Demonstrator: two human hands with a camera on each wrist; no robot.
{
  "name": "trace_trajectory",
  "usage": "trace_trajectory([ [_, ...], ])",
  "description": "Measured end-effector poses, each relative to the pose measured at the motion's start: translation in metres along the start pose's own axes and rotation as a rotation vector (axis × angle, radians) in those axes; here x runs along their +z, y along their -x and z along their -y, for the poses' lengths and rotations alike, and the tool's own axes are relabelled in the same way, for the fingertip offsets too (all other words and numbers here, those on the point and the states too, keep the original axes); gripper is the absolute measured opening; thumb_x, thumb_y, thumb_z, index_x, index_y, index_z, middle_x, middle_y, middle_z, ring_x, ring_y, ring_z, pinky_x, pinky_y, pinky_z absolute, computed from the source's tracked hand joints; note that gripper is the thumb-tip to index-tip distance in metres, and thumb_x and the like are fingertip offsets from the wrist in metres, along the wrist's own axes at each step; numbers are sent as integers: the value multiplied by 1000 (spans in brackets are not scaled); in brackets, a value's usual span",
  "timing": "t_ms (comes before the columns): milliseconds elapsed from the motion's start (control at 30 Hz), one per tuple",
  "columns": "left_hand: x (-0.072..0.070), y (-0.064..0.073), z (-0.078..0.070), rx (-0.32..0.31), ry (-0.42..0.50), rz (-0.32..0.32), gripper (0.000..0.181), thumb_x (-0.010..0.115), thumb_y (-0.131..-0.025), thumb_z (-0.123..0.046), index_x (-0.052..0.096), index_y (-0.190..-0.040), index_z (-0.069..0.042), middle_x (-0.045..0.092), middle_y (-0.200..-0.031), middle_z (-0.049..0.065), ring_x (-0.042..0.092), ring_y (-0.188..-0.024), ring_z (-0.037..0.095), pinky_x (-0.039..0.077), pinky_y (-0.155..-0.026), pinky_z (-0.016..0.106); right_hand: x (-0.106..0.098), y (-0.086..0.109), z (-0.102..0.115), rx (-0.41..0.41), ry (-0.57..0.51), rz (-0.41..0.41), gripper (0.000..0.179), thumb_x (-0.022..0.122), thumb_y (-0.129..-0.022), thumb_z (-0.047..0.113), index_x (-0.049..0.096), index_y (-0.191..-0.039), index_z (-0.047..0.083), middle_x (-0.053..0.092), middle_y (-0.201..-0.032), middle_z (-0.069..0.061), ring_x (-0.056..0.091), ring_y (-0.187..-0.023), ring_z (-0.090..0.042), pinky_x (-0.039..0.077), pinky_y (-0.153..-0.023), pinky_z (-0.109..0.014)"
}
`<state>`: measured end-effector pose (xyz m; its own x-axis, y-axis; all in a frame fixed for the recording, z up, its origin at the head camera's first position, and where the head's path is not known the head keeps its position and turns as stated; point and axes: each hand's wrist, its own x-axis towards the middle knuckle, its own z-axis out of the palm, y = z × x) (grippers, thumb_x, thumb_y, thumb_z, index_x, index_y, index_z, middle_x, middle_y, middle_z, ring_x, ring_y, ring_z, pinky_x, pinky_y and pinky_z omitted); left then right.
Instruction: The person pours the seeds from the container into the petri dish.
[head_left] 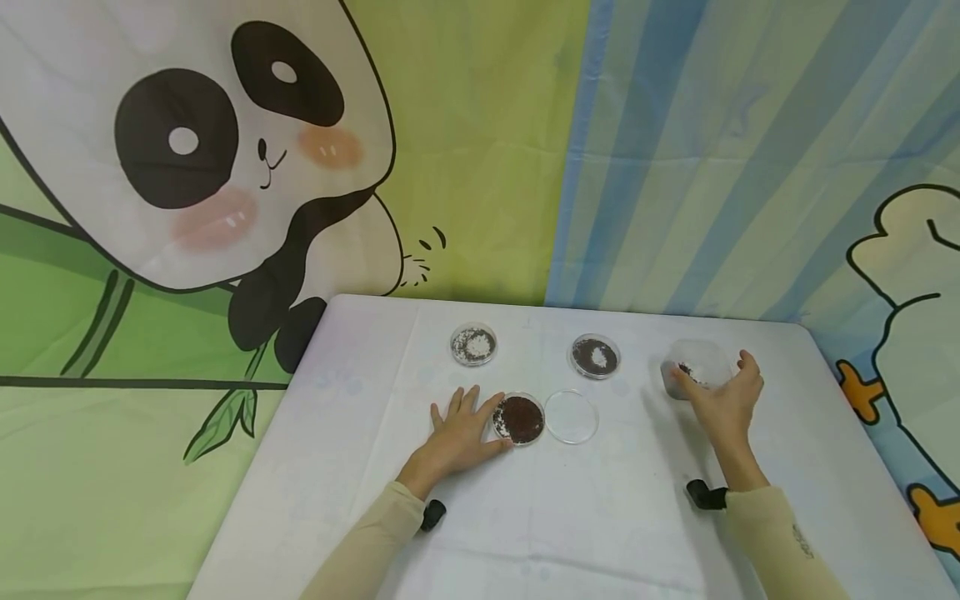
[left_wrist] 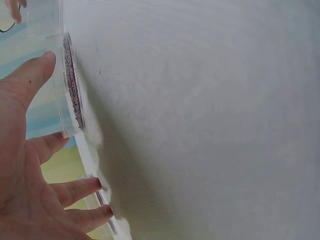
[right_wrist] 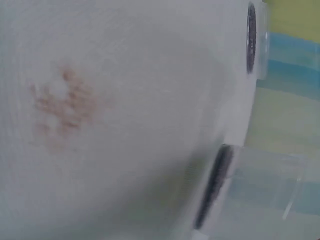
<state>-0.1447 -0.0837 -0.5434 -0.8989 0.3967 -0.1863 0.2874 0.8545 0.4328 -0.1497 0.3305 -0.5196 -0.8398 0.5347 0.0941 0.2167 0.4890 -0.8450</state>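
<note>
My left hand (head_left: 456, 439) rests low over the table, holding a round petri dish (head_left: 521, 419) of dark brown granules between thumb and index finger. Its other fingers are spread toward the cloth. In the left wrist view the thumb and index fingertip meet the clear dish (left_wrist: 73, 90) at opposite edges. At the right, my right hand (head_left: 726, 404) grips a clear plastic container (head_left: 701, 357) by its sides. The right wrist view shows this container (right_wrist: 262, 187) tilted, a dark layer along its bottom, the hand itself out of frame. An empty clear lid (head_left: 572, 417) lies beside the left hand's dish.
Two more petri dishes stand toward the back: one (head_left: 473, 344) mostly white over dark material, the other (head_left: 596, 357) dark with a white patch. They sit on a white-covered table (head_left: 525, 517). A printed panda curtain (head_left: 480, 150) hangs behind its far edge.
</note>
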Motion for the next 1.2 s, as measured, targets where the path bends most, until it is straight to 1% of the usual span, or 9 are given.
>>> trace_trajectory([
  [100,0,1,0,0,1,-4,81,62,-90,-64,31,-158,-35,20,-163,19,9,-149,44,5,-104,80,0,4,8,-148,13,-55,103,85,-80,34,21,-157,10,24,-155,-18,23,-142,-33,24,-114,-53],
  [200,0,1,0,2,-5,-9,81,62,-90,-65,31,-158,-34,20,-163,20,9,-149,45,5,-104,80,1,8,14,-319,16,-69,98,86,-79,22,27,-156,7,29,-154,-20,23,-143,-33,24,-115,-54],
  [333,0,1,0,7,-5,-13,81,62,-90,-65,31,-158,-34,20,-162,20,9,-148,45,6,-104,80,5,12,18,-510,37,-43,99,88,-74,11,30,-155,5,29,-154,-23,24,-143,-37,26,-112,-60],
  [433,-1,1,-1,10,4,-11,81,63,-90,-64,31,-158,-34,21,-162,20,10,-148,45,5,-104,80,7,15,20,-582,47,10,103,89,-71,8,30,-156,5,27,-156,-22,22,-145,-37,25,-111,-63],
  [600,-1,2,-1,6,10,-4,81,63,-89,-64,32,-157,-34,21,-162,20,10,-148,45,5,-104,80,12,20,24,-636,32,180,103,89,-71,7,30,-156,3,23,-160,-21,16,-147,-40,21,-109,-69],
  [733,0,2,-1,7,11,-7,80,63,-89,-64,32,-157,-34,21,-162,20,9,-148,45,5,-104,80,19,25,26,-635,28,301,100,90,-73,13,33,-155,4,28,-157,-23,19,-146,-43,22,-107,-71],
  [933,0,1,-1,4,11,-4,80,62,-90,-64,31,-158,-35,19,-163,20,8,-149,44,4,-104,80,37,37,24,-659,121,471,98,91,-74,28,37,-151,2,36,-152,-23,26,-142,-46,27,-105,-69],
  [1067,0,1,0,6,14,-5,80,63,-90,-64,31,-158,-35,19,-163,20,8,-149,44,4,-104,80,49,45,21,-642,205,605,102,89,-75,39,35,-151,0,37,-150,-24,30,-139,-45,30,-107,-65],
  [1200,0,1,0,9,13,-7,81,62,-90,-65,31,-158,-35,19,-163,20,8,-149,44,4,-104,80,58,52,19,-633,243,707,106,90,-73,41,34,-151,-3,40,-147,-26,34,-136,-46,31,-108,-62],
])
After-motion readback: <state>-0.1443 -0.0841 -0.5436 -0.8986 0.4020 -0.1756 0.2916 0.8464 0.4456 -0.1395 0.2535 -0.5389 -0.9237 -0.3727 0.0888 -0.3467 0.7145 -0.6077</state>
